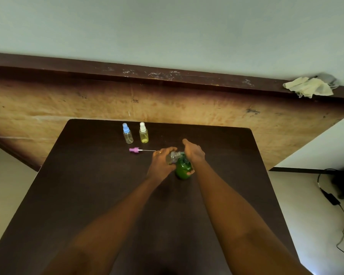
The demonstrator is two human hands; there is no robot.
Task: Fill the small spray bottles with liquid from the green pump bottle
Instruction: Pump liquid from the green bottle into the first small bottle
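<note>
A green pump bottle [183,170] stands on the dark table [107,195]. My right hand [194,152] lies on its pump head with the fingers stretched forward and the thumb against the bottle's side. My left hand [162,162] grips a small clear spray bottle [172,157] without its cap, tilted with the mouth at the pump's spout. The pink spray cap [135,150] with its thin tube lies on the table to the left. Further back stand a blue-capped bottle [127,133] and a white-capped bottle [143,132] holding yellowish liquid.
Behind the table rises a worn brown board [167,104] with a dark ledge on top. A crumpled pale cloth [309,87] lies on that ledge at the right. A black cable and adapter [331,198] trail over the floor at the right.
</note>
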